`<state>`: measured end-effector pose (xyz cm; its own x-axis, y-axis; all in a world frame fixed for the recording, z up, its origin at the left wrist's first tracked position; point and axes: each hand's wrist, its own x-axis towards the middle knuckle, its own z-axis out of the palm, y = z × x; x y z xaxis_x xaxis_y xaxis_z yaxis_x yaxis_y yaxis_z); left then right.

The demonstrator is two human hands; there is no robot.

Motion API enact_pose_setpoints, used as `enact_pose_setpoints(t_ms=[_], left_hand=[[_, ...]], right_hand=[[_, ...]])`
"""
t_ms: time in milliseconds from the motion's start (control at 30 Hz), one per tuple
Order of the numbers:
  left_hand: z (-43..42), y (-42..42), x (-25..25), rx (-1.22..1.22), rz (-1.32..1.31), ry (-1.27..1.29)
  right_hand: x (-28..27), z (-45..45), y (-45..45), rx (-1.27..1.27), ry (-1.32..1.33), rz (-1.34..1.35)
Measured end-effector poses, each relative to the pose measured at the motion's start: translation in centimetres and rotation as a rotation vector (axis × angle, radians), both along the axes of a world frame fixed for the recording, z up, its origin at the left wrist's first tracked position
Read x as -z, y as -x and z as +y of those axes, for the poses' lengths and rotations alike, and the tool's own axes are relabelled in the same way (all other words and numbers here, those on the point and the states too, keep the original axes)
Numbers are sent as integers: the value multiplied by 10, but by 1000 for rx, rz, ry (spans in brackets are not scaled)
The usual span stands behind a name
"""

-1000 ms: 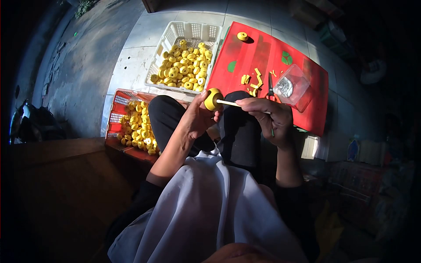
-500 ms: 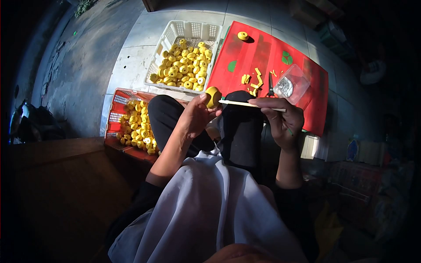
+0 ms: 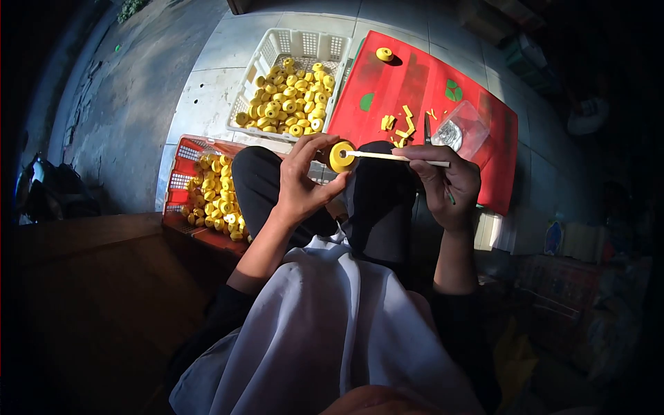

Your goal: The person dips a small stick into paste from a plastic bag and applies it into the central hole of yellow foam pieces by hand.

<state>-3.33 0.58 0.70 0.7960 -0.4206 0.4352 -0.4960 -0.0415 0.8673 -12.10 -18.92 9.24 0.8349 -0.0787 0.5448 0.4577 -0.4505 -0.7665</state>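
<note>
Left hand (image 3: 301,181): fingers pinched a round, yellow, holed piece (image 3: 337,163) | it seemed light, firm, best held by its rim | right hand (image 3: 451,187): fingers gripped a thin, pale stick (image 3: 389,157)

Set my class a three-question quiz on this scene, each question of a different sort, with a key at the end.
1. Multiple choice: What does the right hand hold?
a) scissors
b) a pale stick
c) a clear plastic box

2. True or false: The left hand holds a round yellow piece.

3. Fill the gap: To the right of the white crate, another yellow piece rests on the ____ surface.

Key: 1 b; 2 true; 3 red.
</note>
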Motion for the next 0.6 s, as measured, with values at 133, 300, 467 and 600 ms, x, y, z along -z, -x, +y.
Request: enact_pose_setpoints(t_ms=[133,300,467,600], left_hand=[[3,2,-5,-7,-44,-31],[6,-2,5,-5,-7,-35],[16,-4,5,-12,169,10],[14,-4,9,46,219,54]], right_hand=[[4,7,-5,2,129,1],[1,-2,0,49,17,-69],[15,-96,13,650,65,93],[93,-148,11,882,341,281]])
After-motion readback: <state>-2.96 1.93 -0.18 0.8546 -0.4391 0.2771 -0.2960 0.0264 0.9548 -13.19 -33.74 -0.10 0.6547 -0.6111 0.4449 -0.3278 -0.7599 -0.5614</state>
